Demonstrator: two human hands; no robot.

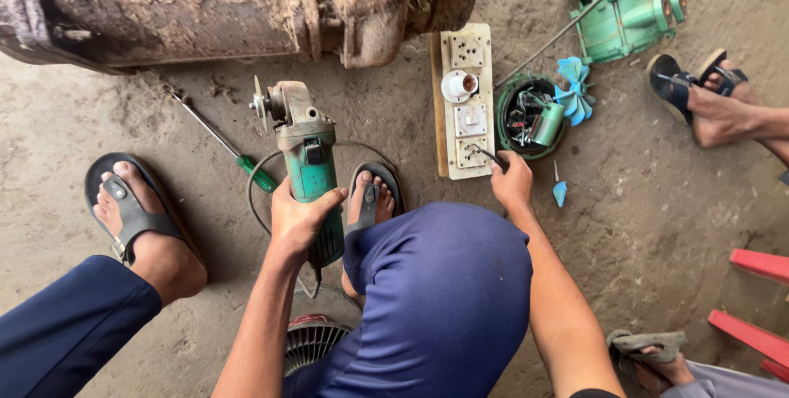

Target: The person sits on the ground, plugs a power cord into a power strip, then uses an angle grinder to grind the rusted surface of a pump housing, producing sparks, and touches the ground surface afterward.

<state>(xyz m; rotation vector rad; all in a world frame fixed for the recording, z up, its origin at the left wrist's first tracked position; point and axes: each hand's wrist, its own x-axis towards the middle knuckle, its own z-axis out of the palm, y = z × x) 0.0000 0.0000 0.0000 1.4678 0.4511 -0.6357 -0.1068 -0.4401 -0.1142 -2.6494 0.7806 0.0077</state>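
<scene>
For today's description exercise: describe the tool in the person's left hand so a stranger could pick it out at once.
Start at the big rusty machine lying on the dirt floor. Just below it, between the person's sandalled feet, the left hand grips an angle grinder. Unlike the thin green-handled screwdriver beside it, it has a chunky worn green body and a disc on top.

I see no packages, signs or screens here. The only label I can make out is a small dark rectangular plate (pixel 313 151) on top of the green grinder (pixel 308 159), too small for me to tell more.
</scene>
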